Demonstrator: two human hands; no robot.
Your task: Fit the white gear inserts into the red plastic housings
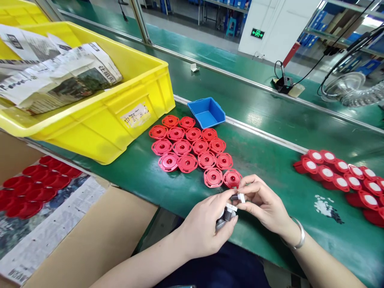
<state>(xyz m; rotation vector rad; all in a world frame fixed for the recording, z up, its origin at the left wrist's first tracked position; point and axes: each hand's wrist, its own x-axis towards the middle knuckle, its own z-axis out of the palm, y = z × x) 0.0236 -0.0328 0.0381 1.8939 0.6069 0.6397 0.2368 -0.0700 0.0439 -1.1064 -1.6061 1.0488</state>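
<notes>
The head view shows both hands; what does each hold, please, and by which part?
The right hand pinches a small white and dark-grey plastic piece by its white end. The left hand cups several similar pieces; where it grips them is hidden.

Spotting grey floor (180, 25), turquoise stool (231, 26) far beyond the grip; then, beyond to its right, white pillar (279, 28), lit green exit sign (257, 33)!

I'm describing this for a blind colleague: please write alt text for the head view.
A left hand holds small grey and white parts at a green table while the right hand pinches another piece. Ahead are rows of red discs, a blue tray and a yellow crate of newspaper; white-topped red pieces stand at right.
</notes>
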